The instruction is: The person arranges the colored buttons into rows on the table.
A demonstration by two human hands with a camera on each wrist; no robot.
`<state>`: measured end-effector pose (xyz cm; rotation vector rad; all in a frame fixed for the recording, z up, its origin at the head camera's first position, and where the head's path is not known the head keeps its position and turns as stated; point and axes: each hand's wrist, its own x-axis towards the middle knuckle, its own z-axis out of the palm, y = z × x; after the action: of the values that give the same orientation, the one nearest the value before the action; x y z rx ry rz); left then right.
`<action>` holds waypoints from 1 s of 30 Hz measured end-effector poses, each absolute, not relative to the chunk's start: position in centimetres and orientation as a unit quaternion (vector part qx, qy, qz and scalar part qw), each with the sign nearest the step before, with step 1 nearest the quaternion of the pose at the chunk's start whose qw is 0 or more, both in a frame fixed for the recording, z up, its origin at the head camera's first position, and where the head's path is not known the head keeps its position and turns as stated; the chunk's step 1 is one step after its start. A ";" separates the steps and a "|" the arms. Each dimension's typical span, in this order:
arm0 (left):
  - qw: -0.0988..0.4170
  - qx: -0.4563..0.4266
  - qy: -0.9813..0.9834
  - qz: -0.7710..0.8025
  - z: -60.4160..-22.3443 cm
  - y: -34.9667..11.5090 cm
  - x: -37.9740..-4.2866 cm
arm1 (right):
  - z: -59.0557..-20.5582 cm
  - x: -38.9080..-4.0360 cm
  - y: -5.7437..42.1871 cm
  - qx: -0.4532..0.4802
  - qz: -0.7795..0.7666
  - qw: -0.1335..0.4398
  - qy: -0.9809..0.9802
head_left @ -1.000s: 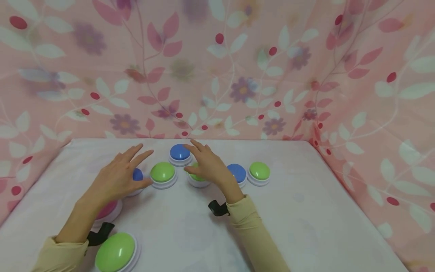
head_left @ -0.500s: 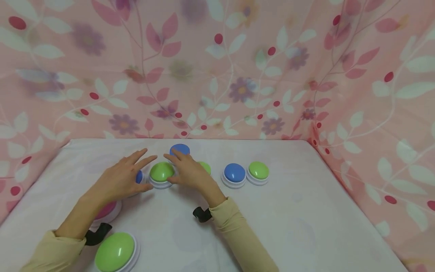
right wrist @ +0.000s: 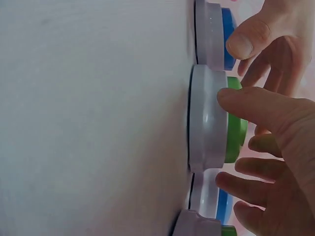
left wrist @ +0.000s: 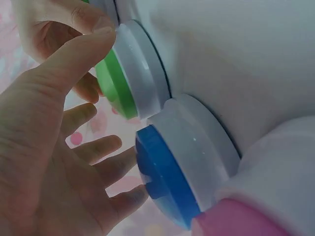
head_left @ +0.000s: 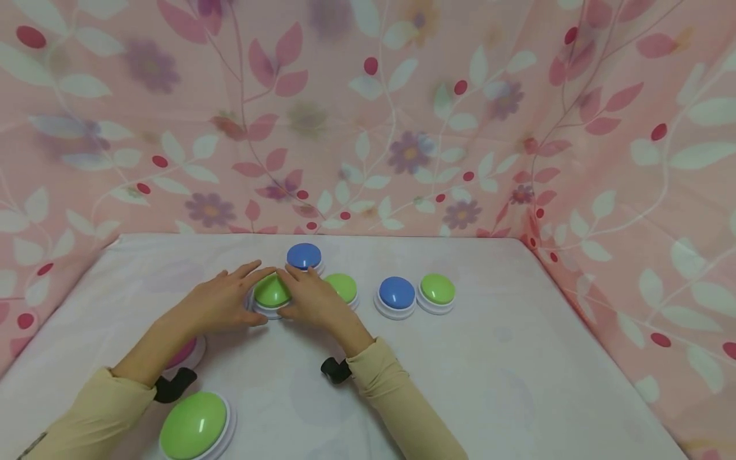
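Observation:
A green push button (head_left: 270, 292), a dome on a round white base, sits on the white-covered table between the two hands in the head view. My left hand (head_left: 215, 305) reaches in from its left, fingers loosely bent above and thumb low by the base. From the right side my right hand (head_left: 315, 303) comes over the same button; the right wrist view puts its thumb right at the base's rim. A blue push button (left wrist: 165, 172) lies under the left fingers in the left wrist view, mostly hidden by that hand in the head view. Neither hand grips anything.
Behind the hands stands another blue button (head_left: 304, 255), and a green button (head_left: 343, 287) is right of them. Further right are a blue button (head_left: 397, 293) and a green button (head_left: 438, 289). A pink button (head_left: 186, 353) and a large green button (head_left: 194, 426) lie front left.
My right hand has moved left, off the neighbouring green button, to the one between the hands. My left hand has shifted slightly right, so the hands are now close together. The buttons stay put.

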<state>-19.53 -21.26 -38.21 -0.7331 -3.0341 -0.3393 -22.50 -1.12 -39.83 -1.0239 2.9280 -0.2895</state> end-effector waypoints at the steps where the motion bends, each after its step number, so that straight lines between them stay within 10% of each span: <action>1: -0.005 -0.231 -0.967 -0.108 -38.3 -21.2 -19.6 | -40.0 -22.5 -1.2 -0.330 -0.089 0.010 0.940; 30: -0.025 -0.242 -0.961 -0.132 -39.0 -21.0 -21.0 | -40.9 -22.3 -1.2 -0.326 -0.079 0.016 0.942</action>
<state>-20.99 -21.03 -39.02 -0.7739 -3.0672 -0.4218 -22.28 -1.25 -40.85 -1.0147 2.9292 -0.2467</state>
